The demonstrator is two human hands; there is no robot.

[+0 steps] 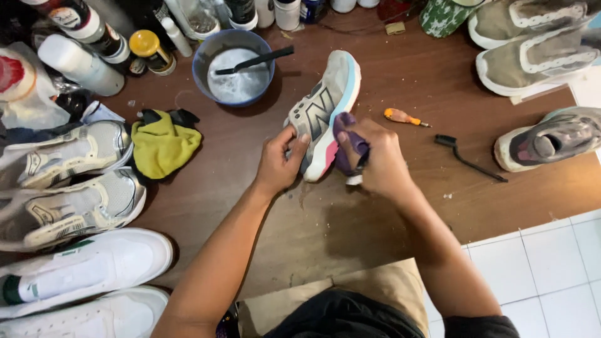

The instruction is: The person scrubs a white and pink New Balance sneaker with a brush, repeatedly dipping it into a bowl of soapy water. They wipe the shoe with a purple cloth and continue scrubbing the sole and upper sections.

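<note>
Between both hands (332, 159), a grey sneaker (325, 106), purple cloth (348, 141) against it.

Labelled bottles (81, 22) along table's far edge

Brown table (388, 206) — shoes (75, 206), bowl (233, 59), cloth (164, 144)

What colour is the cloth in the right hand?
Purple cloth, gripped in the right hand; head view.
</note>
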